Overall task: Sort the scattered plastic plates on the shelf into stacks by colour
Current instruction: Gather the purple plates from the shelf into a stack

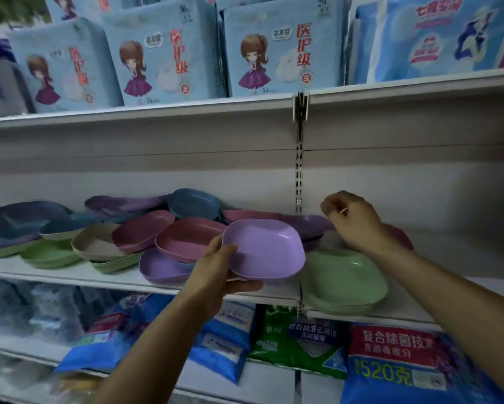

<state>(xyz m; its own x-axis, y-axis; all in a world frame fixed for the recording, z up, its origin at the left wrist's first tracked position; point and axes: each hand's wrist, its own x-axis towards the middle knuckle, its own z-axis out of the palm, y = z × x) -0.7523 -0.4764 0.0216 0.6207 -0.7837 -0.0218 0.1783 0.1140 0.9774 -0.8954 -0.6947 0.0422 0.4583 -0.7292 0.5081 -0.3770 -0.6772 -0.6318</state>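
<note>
Plates of five colours crowd the middle shelf [70, 272]. Two pink plates [186, 237] sit side by side near the centre, with another pink one [245, 214] behind them and a reddish rim showing behind the right wrist. One beige plate [94, 240] lies left of the pink pair, over green plates [49, 253] whose number I cannot tell. A blue plate [194, 202] leans at the back, and more blue and purple ones blur together on the far left. A stack of green plates [347, 281] stands at the front right; its count is unclear. A purple plate [160, 268] rests at the shelf's front edge.

The left hand [215, 275] holds a lilac plate [265, 249] tilted above that edge, thumb on the near rim, fingers under the base. The right hand [353, 220], loosely curled and holding nothing visible, hovers over dark purple plates [306, 225] just right of the lilac one, behind the green stack.
</note>
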